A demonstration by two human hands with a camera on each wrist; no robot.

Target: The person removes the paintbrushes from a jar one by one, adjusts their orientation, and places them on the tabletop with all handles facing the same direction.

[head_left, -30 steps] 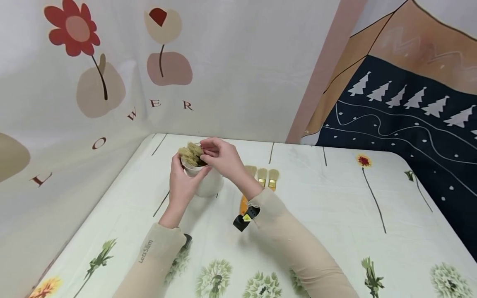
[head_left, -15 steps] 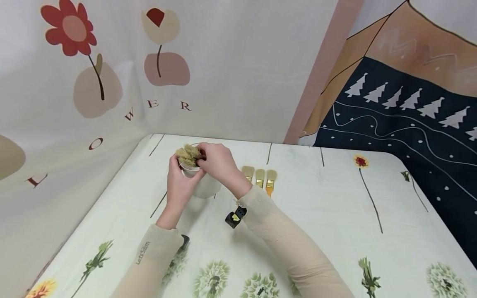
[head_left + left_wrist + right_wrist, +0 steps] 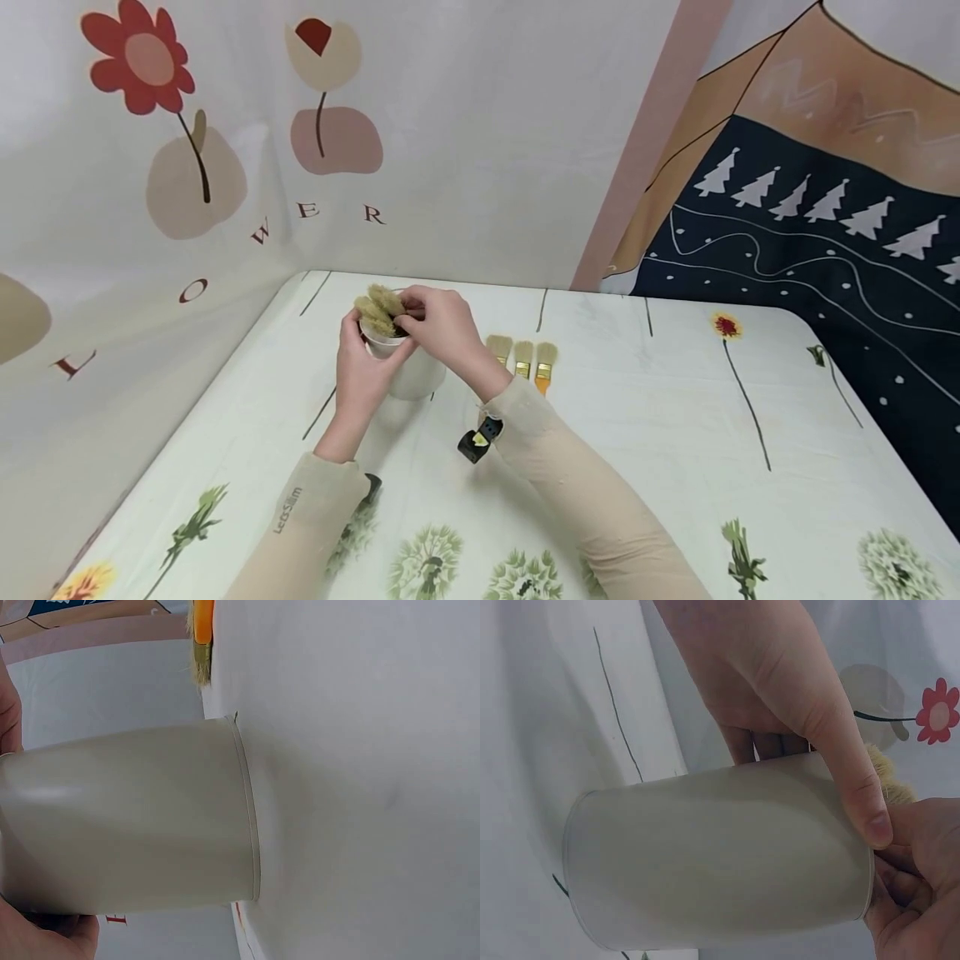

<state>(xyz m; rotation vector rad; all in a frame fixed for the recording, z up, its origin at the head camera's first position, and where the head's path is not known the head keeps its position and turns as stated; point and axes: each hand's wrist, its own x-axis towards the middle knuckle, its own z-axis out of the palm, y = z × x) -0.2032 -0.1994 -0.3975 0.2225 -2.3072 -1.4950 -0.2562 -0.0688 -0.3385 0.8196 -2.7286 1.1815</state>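
Note:
A pale, tapered cup point(image 3: 420, 371) stands on the table; in the left wrist view the cup point(image 3: 135, 817) lies sideways across the frame. Fuzzy yellow-green tufts point(image 3: 378, 310) stick out of its mouth, and a bit of tuft point(image 3: 889, 780) shows past the rim in the right wrist view. My left hand point(image 3: 360, 371) grips the cup near its rim, thumb along the front in the right wrist view. At the mouth, the curled fingers of my right hand point(image 3: 446, 325) pinch something thin and dark beside the tufts, mostly hidden by the fingers.
Several flat paintbrushes point(image 3: 546, 358) with orange handles lie right of the cup, partly behind my right forearm. A flower-print cloth point(image 3: 645, 467) covers the table. Printed fabric point(image 3: 480, 167) hangs along the back and left side.
The tufts have shifted and now stand up as two distinct clumps. My right hand has stayed at the cup's mouth, its fingers moving slightly. The left hand keeps its grip.

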